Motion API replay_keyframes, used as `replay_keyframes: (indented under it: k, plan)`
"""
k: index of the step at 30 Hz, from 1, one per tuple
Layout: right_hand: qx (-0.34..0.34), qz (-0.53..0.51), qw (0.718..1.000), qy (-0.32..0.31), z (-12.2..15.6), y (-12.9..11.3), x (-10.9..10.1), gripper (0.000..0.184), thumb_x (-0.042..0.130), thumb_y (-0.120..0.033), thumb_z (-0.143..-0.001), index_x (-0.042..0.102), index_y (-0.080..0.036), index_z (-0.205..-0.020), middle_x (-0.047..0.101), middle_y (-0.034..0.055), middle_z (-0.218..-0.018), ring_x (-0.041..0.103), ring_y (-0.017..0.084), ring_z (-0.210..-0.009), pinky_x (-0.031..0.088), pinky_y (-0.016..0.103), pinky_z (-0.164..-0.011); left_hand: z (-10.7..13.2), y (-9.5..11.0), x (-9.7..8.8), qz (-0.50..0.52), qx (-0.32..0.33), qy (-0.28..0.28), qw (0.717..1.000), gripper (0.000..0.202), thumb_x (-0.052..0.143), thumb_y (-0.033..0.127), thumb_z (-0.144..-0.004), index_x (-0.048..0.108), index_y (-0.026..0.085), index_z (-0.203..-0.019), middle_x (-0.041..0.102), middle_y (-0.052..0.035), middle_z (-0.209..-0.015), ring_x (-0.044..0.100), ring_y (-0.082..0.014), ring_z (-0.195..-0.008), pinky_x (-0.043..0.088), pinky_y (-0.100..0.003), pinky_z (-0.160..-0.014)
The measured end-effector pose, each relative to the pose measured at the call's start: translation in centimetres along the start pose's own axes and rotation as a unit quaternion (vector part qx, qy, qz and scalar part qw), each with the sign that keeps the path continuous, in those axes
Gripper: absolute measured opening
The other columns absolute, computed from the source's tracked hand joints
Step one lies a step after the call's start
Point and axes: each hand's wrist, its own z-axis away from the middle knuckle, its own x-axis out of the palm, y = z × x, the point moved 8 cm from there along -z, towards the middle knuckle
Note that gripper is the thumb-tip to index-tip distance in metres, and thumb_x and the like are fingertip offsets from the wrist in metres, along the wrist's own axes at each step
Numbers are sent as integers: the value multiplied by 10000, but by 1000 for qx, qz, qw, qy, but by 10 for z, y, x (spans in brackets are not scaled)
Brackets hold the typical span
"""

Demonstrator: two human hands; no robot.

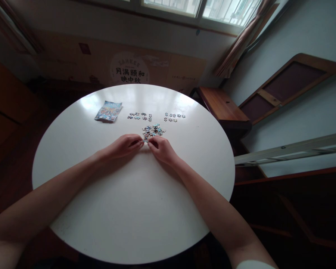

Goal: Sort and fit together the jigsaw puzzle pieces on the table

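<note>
My left hand [126,145] and my right hand [161,148] rest on the round white table [128,209], fingertips meeting in a pinch on a small jigsaw piece [146,140] between them. Just beyond the fingertips lies a loose pile of coloured puzzle pieces [153,130]. Farther back, two short rows of separate pieces are laid out, one on the left [140,116] and one on the right [174,117]. A colourful printed puzzle picture [108,111] lies flat at the back left of the table.
A wooden bench or low table [222,106] stands to the right past the table's edge. Wooden frames [291,84] lean on the right wall. Behind the table are cardboard panels with printed characters [130,73], a window and a curtain [240,41].
</note>
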Motion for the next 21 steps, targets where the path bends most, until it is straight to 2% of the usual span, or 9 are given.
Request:
replay_keyframes:
  k: [21]
  plan:
    - [-1, 2, 1000, -4, 0, 0, 1, 127, 539, -214, -879, 655, -176, -844, 638, 30, -831, 562, 151, -781, 436, 271, -778, 0, -1, 0, 0, 2, -3, 1000, 330, 456, 380, -974, 608, 135, -814, 599, -13, -743, 476, -94, -625, 376, -196, -610]
